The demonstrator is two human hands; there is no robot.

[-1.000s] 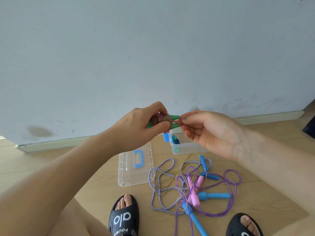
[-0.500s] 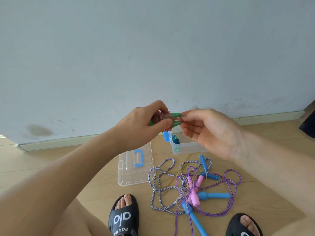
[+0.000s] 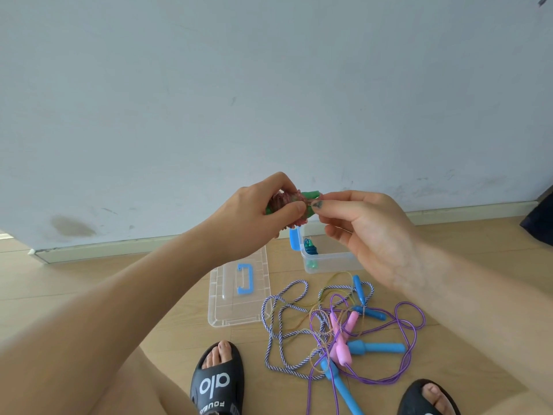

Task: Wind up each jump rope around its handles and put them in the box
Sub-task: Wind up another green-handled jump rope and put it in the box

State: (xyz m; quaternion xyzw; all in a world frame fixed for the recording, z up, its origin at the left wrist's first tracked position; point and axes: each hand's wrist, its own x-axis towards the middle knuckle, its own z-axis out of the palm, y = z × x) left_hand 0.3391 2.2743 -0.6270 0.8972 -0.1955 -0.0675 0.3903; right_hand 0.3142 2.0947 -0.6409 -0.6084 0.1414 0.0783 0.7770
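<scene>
The left hand (image 3: 254,211) grips a green-handled jump rope wound with pinkish-red cord (image 3: 288,205), held in the air above the floor. The right hand (image 3: 368,232) pinches the bundle's green handle tips at its right end (thumb and forefinger meeting). Below and behind stands the clear plastic storage box with a blue latch (image 3: 326,260), one wound rope already inside. Its clear lid with a blue handle (image 3: 239,295) lies flat on the wooden floor (image 3: 89,289). Just right of the lid, a tangle of loose blue-, pink- and purple-corded jump ropes (image 3: 344,327) sprawls between two black slide sandals (image 3: 218,381).
</scene>
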